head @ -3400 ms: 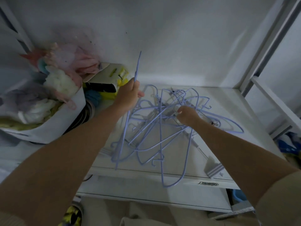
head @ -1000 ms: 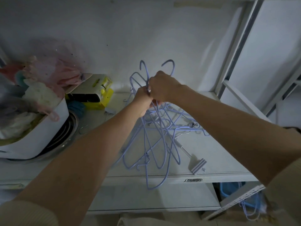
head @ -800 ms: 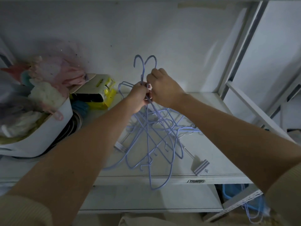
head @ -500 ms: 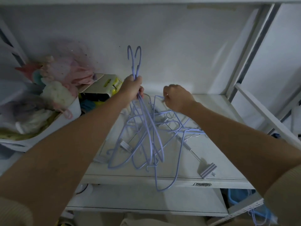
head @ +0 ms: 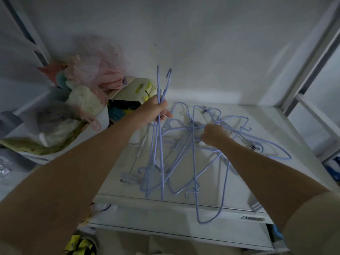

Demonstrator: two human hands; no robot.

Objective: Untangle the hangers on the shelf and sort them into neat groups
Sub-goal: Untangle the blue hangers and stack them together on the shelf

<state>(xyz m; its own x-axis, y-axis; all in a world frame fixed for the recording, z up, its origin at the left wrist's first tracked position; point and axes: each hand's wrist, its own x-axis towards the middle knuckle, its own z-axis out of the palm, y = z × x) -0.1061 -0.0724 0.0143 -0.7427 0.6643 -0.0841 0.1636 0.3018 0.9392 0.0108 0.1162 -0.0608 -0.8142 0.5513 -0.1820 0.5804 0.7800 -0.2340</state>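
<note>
A tangle of thin lilac wire hangers (head: 195,153) lies on the white shelf (head: 287,129). My left hand (head: 156,112) grips the necks of a few gathered hangers (head: 160,144); their hooks stick up above my fist and their bodies hang down to the shelf's front edge. My right hand (head: 211,134) is down in the middle of the pile, fingers closed around hanger wires there. One long hanger (head: 211,219) droops over the shelf's front edge. A grey clip hanger (head: 128,178) lies at the pile's left.
A white bin (head: 55,137) stuffed with soft toys and pink tulle stands at the left. A white and yellow box (head: 136,92) sits behind my left hand. White shelf posts (head: 312,57) rise at the right. A lower shelf (head: 165,221) runs beneath.
My right hand has left the held bunch and dropped into the pile on the shelf. My left hand keeps the gathered hangers, now lower and tilted upright. The view has tipped downward.
</note>
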